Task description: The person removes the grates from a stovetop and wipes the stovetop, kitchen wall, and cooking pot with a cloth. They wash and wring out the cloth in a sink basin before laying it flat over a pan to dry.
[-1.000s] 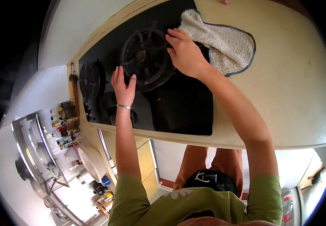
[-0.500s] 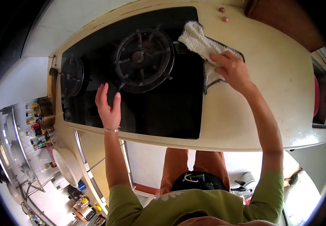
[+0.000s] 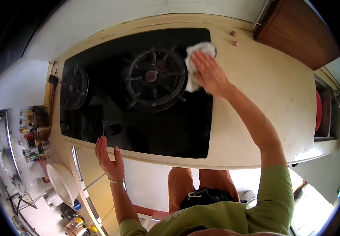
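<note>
My right hand (image 3: 209, 74) presses on a bunched whitish cloth (image 3: 195, 83) at the right side of the black glass gas hob (image 3: 170, 137), its fingers laid over the fabric. The cloth lies partly on the glass, close to the large round burner (image 3: 154, 80) with its pan support. A second burner (image 3: 74, 85) sits at the hob's left end. Near the front left edge of the hob, my left hand (image 3: 110, 161) is empty with thumb and fingers apart. Just beyond its fingertips is a dark control knob (image 3: 114, 129).
Two small reddish-brown round items (image 3: 235, 43) lie on the cream countertop (image 3: 252, 86) at the back right, beside a brown wooden box-like piece (image 3: 299, 35). A sink (image 3: 327, 114) is at the far right. Lower left, a white basket (image 3: 61, 185) stands near several bottles.
My right hand has moved left with the cloth, onto the hob's right side, and the cloth is now bunched under it. My left hand has drawn back toward the front edge. The view has shifted.
</note>
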